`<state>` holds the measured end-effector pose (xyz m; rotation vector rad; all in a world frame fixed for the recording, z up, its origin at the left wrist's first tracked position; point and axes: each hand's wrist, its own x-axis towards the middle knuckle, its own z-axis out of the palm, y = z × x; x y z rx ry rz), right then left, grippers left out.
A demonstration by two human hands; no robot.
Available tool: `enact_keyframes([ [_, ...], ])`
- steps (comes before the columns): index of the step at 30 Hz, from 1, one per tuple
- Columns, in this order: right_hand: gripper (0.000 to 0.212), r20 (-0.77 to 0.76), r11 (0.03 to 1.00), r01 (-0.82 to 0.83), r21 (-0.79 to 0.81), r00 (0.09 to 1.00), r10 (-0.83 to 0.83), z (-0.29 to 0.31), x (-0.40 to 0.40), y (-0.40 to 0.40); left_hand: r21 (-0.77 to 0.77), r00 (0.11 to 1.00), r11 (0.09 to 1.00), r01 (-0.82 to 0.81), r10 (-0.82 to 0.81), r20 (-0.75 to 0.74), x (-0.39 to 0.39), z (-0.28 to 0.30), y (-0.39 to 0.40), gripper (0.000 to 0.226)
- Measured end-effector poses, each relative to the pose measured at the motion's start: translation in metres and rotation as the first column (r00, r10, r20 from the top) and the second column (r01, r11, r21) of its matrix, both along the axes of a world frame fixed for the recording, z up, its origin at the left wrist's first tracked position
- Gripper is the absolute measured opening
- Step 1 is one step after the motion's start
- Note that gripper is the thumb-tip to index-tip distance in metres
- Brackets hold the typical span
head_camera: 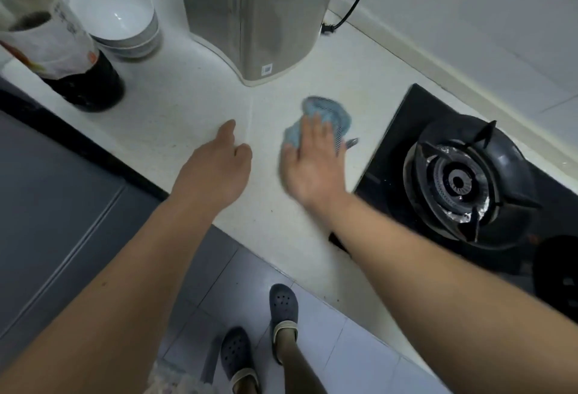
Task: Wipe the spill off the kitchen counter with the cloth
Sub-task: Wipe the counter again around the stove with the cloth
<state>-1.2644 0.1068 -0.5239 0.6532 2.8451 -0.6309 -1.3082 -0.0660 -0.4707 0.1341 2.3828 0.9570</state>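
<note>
We are in the wiping step itself. Our right hand (312, 159) lies flat on the blue cloth (328, 115), fingers straight and pressing it down onto the white desk (187, 106), not curled round it. The cloth is bunched under the fingers and palm, with its far edge showing beyond the fingertips. It sits between the grey appliance (250, 18) at the back and the black gas hob (463, 181) on the right, near the hob's edge but apart from it. The hand is blurred, which we judge to mean it is in mid-stroke.

We cannot make out the spill itself; only a faint yellowish tinge shows on the desk beyond the cloth, too weak to call. So we cannot say how much is left to wipe.

Our left hand (219, 165) holds nothing. It is over the desk just left of the seam, fingers loosely curled and the thumb pointing forward; whether it touches the surface we cannot tell. Both forearms reach forward from the bottom of the view, the right one crossing the hob's near corner.

Next, we judge, the stroke calls for steady downward pressure with the flat palm, sweeping over the patch ahead while keeping the cloth clear of the hob's edge and the appliance's base.
</note>
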Motion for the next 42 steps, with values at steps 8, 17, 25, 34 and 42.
enact_keyframes([
  [8,0.075,-0.050,0.957,-0.289,0.006,0.956,0.289,-0.007,0.097,-0.110,0.077,0.990,0.996,-0.040,0.050,-0.129,0.047,-0.009,-0.021,0.029],
  [17,0.079,-0.068,0.990,-0.139,0.025,0.988,0.140,-0.009,0.175,-0.084,0.079,0.969,0.979,0.190,-0.174,-0.173,0.111,-0.022,-0.006,0.046],
  [25,0.083,-0.088,0.991,-0.131,0.041,0.987,0.134,-0.006,0.263,-0.028,0.114,0.916,0.915,0.387,-0.367,-0.161,0.188,-0.006,0.030,0.051],
  [34,0.027,-0.138,0.640,0.338,-0.690,0.806,-0.575,0.117,0.391,0.053,0.152,0.895,0.885,0.440,-0.420,-0.150,0.315,0.070,0.092,0.053],
  [42,0.036,0.018,0.068,0.209,-0.976,0.388,-0.921,0.266,0.511,0.105,0.358,0.752,0.663,0.657,-0.612,-0.246,0.451,0.211,0.188,0.065],
])
